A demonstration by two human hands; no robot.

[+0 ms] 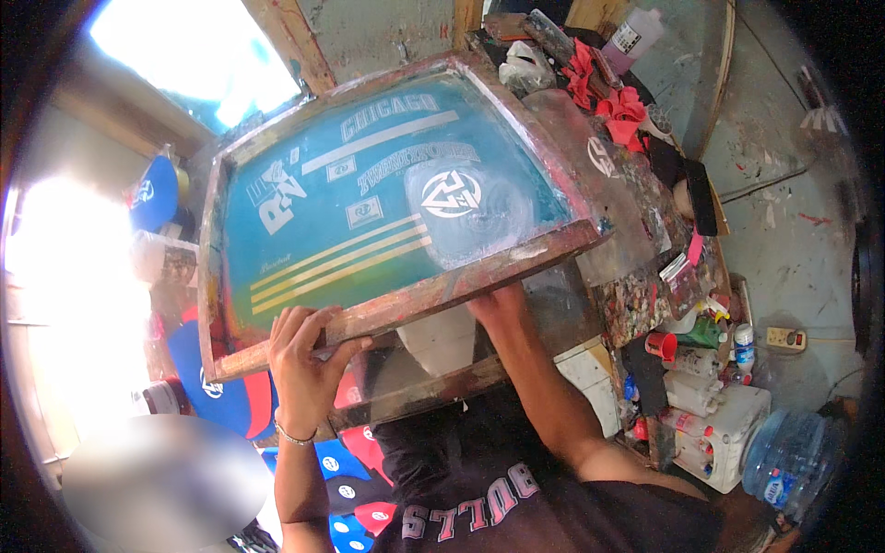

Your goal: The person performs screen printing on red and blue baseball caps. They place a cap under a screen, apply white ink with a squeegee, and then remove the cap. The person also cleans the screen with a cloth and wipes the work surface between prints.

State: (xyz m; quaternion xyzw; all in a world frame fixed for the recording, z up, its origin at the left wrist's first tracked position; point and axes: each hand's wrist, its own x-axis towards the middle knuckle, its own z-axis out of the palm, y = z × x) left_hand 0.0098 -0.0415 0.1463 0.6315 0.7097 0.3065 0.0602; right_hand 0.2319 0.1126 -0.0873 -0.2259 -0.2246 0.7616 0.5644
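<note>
A screen printing frame (pixel 406 293) with a wooden border and teal mesh fills the middle, its near edge raised above the board below. Pale lettering, stripes and a round emblem show in the mesh. My left hand (pixel 306 336) grips the near edge left of centre, fingers over the wood and thumb against its front. My right hand (pixel 499 302) reaches under the same edge, right of centre; its fingers are hidden beneath the frame. A cream-coloured piece (pixel 438 343) lies under the frame near that hand, partly covered.
Pink cloths (pixel 623 115), a purple-tinted bottle (pixel 632 39) and a dark phone-like slab (pixel 701 197) lie on the paint-spotted right side. Several bottles and a large blue water jug (pixel 795 461) stand lower right. Blue and red printed pieces (pixel 343 468) lie at lower left.
</note>
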